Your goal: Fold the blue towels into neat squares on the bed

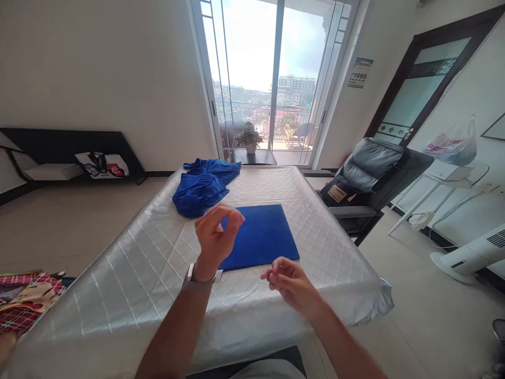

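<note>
My left hand (219,237) is raised over the left edge of a flat blue rectangle (264,234) on the table. Its thumb and forefinger meet in a ring; whether anything small is between the tips does not show. Lower down, just off the rectangle's near edge, my right hand (290,284) has its fingers curled in and the thumb against them, with no clear object visible there. A small white tag (218,275) shows by the rectangle's near left corner. I cannot tell if the rectangle is a board or folded cloth. Behind it lies a crumpled blue cloth (205,184).
A silvery quilted cover (138,273) drapes the table. Patterned fabric (31,300) lies at the left edge. To the right stand a dark armchair (366,168) with a bag on it, a white stand (450,176) and a white fan-like appliance (469,252).
</note>
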`<control>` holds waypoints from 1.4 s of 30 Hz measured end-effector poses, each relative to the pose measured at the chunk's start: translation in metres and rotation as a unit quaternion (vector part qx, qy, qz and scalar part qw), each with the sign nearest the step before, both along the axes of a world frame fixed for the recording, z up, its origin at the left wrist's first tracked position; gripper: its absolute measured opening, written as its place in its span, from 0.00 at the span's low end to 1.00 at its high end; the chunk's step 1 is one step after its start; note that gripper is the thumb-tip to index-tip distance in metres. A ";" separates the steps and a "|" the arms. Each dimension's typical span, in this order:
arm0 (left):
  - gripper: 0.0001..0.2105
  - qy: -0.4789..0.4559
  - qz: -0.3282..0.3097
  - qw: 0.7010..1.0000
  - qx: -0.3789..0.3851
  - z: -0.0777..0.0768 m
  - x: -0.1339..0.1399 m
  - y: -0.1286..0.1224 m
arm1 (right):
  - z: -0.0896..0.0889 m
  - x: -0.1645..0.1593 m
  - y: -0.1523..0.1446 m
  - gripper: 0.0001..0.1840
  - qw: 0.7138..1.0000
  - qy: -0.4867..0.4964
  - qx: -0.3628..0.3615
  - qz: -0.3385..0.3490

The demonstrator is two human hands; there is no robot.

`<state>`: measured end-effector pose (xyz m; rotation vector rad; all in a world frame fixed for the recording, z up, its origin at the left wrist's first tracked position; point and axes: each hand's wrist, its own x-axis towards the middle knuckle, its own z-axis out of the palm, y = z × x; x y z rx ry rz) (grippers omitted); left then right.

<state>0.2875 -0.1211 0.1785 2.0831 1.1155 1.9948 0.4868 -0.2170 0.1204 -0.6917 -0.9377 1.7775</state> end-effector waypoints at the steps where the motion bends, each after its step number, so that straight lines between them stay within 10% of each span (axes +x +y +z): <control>1: 0.12 0.032 -0.007 0.999 -0.042 -0.009 0.010 0.019 | 0.004 0.004 0.019 0.15 0.998 -0.035 0.054 -0.024; 9: 0.14 0.373 0.005 0.901 -0.222 -0.132 0.050 0.096 | -0.002 0.028 0.187 0.17 0.803 -0.483 0.286 -0.200; 16: 0.20 0.422 0.007 0.881 -0.217 -0.151 0.044 0.092 | -0.064 0.033 0.252 0.33 0.601 -0.746 0.267 -0.106; 21: 0.24 0.435 -0.003 0.874 -0.219 -0.155 0.046 0.094 | -0.093 0.039 0.262 0.37 0.575 -0.783 0.228 -0.067; 34: 0.31 0.494 -0.013 0.831 -0.256 -0.156 0.044 0.094 | -0.088 0.041 0.264 0.37 0.578 -0.787 0.208 -0.060; 42: 0.29 0.448 0.018 0.847 -0.286 -0.144 0.090 0.149 | -0.089 0.042 0.261 0.36 0.582 -0.781 0.218 -0.065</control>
